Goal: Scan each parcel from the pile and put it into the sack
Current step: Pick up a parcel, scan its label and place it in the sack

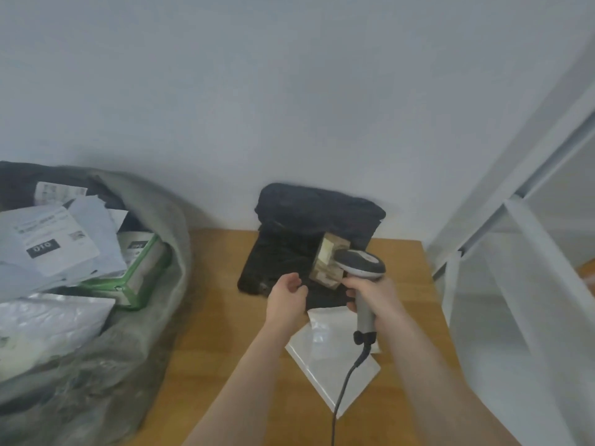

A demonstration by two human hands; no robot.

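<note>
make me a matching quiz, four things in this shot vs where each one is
Things:
1. scanner
2. green box
3. white mailer
4. black parcel

Places:
A. flat on the table, under the scanner cable
B. at the back of the table, by the wall
C. in the right hand
D. in the sack

Pairs: 1-C, 2-D, 3-A, 4-B
</note>
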